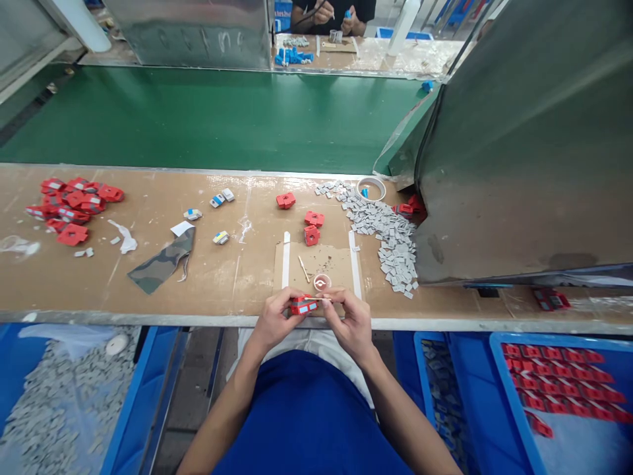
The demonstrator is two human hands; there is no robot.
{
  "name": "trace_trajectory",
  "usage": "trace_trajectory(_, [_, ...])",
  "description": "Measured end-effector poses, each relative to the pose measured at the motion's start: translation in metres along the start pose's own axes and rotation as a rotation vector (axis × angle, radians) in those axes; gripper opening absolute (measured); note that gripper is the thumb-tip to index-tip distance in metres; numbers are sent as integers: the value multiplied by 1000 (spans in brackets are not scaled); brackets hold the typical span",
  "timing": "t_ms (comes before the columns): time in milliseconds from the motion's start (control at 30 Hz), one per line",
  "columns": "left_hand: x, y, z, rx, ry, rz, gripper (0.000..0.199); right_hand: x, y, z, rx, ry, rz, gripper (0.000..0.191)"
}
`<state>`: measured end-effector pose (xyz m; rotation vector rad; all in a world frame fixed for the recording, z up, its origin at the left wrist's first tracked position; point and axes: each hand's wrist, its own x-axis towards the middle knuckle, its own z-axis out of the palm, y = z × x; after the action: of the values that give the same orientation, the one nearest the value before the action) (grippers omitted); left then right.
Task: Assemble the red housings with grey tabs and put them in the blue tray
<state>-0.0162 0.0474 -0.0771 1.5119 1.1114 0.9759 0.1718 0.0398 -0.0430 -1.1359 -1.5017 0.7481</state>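
My left hand is closed on a red toy car with pale windows, near the front edge of the bench. Pinched in my right hand is a thin wooden stick, its tip at the top of the car. Just beyond my fingers stands a small round cup with reddish contents. A second stick lies to its left on a cardboard sheet taped along both sides. Several red car bodies rest farther back.
Loose grey pieces and a tape roll lie to the right. At left are a red car pile and camouflage cloth. A blue tray holds rows of red cars. Behind runs a green belt; a co-worker sits beyond.
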Motion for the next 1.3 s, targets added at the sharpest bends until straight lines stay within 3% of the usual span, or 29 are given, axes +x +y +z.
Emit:
trace_trajectory(167, [0,1,0,-39,3,-29,20,0,8,-12,59,90,44,8])
trace_trajectory(300, [0,3,0,-76,0,-63,22,7,17,-22,-39,158,21,11])
trace_trajectory(533, [1,3,-1,-84,4,-63,25,3,29,-14,-219,-17,-42,13])
trace_trajectory(633, [1,1,-1,-79,8,-67,27,5,34,-20,-268,-46,-56,24])
trace_trajectory(767, [1,0,-3,-103,-4,-77,27,44,53,-55,-413,7,-82,20])
trace_trajectory(933, [2,1,-3,-140,-2,-59,28,113,93,-93,-677,-62,9,17])
trace_trajectory(1100, [2,1,-3,-168,12,-60,28,141,113,-91,-750,-144,29,12])
trace_trajectory(1300, [1,-4,-2,-206,20,-58,26,137,98,-92,-726,-150,42,18])
